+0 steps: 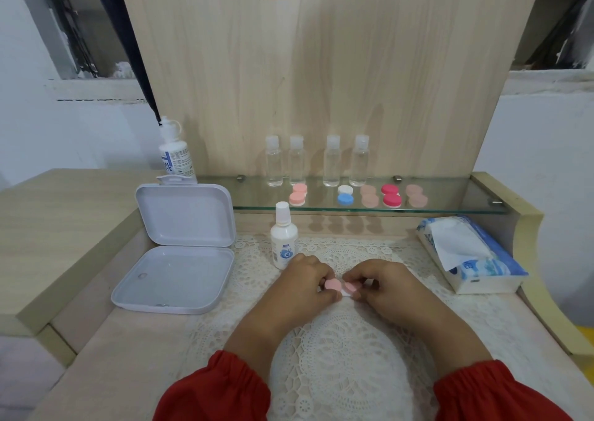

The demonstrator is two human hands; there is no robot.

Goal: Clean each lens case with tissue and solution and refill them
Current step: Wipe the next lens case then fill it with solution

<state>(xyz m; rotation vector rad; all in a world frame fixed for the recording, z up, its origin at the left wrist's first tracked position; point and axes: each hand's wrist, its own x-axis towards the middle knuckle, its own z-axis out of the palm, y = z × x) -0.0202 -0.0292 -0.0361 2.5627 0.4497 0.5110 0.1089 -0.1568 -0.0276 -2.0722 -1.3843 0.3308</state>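
A pink-capped lens case (340,286) lies over the lace mat, held between both hands. My left hand (310,280) pinches its left cap, and my right hand (377,287) pinches its right cap. A small white solution bottle (283,235) stands upright just behind my left hand. The tissue pack (466,253), with one white tissue sticking out, lies at the right. Several more lens cases sit on the glass shelf (450,202): a light pink one (298,194), a white and blue one (345,194), a magenta one (391,194) and two beige ones (369,195) (415,195).
An open white plastic box (180,250) sits at the left, its lid standing upright. A larger white bottle (175,153) stands behind it. Several clear bottles (316,161) line the back of the shelf against the wooden panel. A lace mat (337,356) covers the table.
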